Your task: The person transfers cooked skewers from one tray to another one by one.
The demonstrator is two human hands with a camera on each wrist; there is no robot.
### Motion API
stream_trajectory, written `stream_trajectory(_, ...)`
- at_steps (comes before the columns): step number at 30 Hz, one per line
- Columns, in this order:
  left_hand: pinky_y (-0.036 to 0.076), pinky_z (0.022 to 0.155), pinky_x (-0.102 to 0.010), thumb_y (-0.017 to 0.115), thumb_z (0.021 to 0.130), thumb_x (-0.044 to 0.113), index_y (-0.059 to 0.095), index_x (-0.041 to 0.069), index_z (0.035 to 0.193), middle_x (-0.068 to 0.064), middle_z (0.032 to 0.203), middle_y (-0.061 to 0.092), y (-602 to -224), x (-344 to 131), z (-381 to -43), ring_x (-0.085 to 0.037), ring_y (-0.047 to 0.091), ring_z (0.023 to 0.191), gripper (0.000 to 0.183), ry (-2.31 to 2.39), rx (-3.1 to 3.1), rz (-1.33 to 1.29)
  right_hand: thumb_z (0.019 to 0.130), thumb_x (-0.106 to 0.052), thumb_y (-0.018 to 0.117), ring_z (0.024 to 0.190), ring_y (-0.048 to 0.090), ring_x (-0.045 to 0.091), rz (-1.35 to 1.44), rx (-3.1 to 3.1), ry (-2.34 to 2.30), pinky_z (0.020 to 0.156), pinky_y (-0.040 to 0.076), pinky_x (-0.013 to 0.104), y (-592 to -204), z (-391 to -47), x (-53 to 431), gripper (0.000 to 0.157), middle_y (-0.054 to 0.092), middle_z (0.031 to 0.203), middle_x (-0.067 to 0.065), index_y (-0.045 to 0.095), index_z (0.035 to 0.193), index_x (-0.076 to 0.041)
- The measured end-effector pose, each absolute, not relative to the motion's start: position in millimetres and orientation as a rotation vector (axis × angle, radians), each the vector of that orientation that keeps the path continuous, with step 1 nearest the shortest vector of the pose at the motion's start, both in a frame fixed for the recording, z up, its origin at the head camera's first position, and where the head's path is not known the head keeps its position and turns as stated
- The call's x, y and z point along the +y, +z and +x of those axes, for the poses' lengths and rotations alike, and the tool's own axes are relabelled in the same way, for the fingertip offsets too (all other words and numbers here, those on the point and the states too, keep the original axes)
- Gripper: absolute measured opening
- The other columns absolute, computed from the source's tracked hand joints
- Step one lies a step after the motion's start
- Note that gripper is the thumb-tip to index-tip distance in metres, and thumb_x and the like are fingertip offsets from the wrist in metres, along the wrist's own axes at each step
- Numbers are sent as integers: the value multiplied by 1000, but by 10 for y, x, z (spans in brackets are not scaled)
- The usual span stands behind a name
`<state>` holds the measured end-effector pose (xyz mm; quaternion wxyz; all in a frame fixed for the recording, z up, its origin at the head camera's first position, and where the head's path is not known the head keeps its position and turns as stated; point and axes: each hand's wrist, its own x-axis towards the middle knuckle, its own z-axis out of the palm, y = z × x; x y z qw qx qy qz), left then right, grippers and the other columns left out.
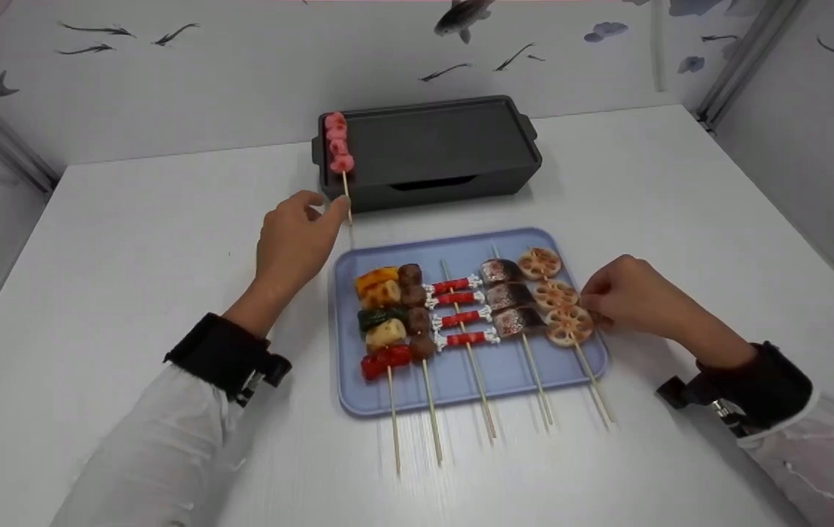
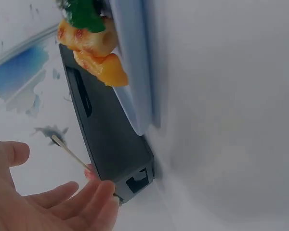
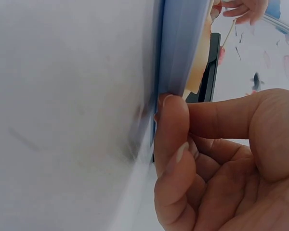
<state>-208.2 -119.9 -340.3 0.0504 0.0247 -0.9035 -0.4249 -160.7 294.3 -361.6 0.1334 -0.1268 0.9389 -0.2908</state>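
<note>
A skewer of pink, ball-like pieces (image 1: 338, 145) lies on the left end of a black tabletop grill (image 1: 435, 143), its stick jutting over the front edge. My left hand (image 1: 296, 238) is beside that stick; the left wrist view shows the thumb and fingers spread apart, the stick free between them. With my right hand (image 1: 633, 296) I pinch the right rim of a blue tray (image 1: 453, 380) between thumb and curled fingers. Closest to it on the tray is a lotus root skewer (image 1: 556, 295).
Left of the lotus root lie a dark-skinned fish-like skewer (image 1: 510, 296), a red-and-white skewer (image 1: 463, 318), a meatball skewer (image 1: 417, 319) and a mixed vegetable skewer (image 1: 385, 333). Their sticks overhang the tray's front edge onto the white table (image 1: 534, 483). Patterned walls stand behind.
</note>
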Motion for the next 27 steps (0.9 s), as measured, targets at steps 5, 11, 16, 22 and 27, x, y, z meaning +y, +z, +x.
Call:
stream_trajectory(5, 54, 89, -40, 54, 102, 48, 61, -2, 127, -20, 118, 63, -3368, -1166, -2278, -35, 64, 103, 57, -1847, -2654, 233, 95, -8, 64, 57, 57, 15, -345, 2711, -843, 53, 43, 27, -3620, -1597, 2941, 18, 67, 64, 1, 79, 87, -2)
stream_trajectory(11, 57, 91, -37, 56, 104, 37, 57, -5, 134, -20, 116, 64, -3359, -1165, -2392, -27, 68, 91, 51, -2359, -2392, 411, 96, -8, 64, 57, 57, 16, -346, 2693, -855, 53, 42, 28, -3614, -1597, 2932, 18, 67, 64, 2, 79, 88, -2)
stream_trajectory(16, 58, 84, -31, 59, 105, 26, 54, -6, 135, -17, 105, 65, -3355, -1168, -2469, -27, 68, 91, 45, -2693, -2074, 466, 97, -9, 64, 57, 58, 16, -331, 2682, -852, 54, 43, 28, -3591, -1604, 2936, 19, 66, 64, 2, 78, 88, -1)
stream_trajectory(22, 57, 69, -25, 60, 104, 18, 58, -6, 127, -13, 92, 67, -3379, -1172, -2541, -21, 66, 75, 33, -2832, -1878, 525, 97, -10, 64, 56, 56, 15, -312, 2660, -855, 54, 42, 27, -3567, -1613, 2924, 20, 63, 60, 2, 77, 87, -1)
stream_trajectory(27, 56, 65, -22, 57, 104, 9, 55, -8, 136, -13, 93, 66, -3403, -1173, -2551, -17, 65, 68, 36, -2798, -1908, 473, 97, -9, 64, 56, 57, 15, -307, 2668, -854, 53, 43, 26, -3556, -1604, 2925, 19, 64, 61, 1, 78, 86, -1)
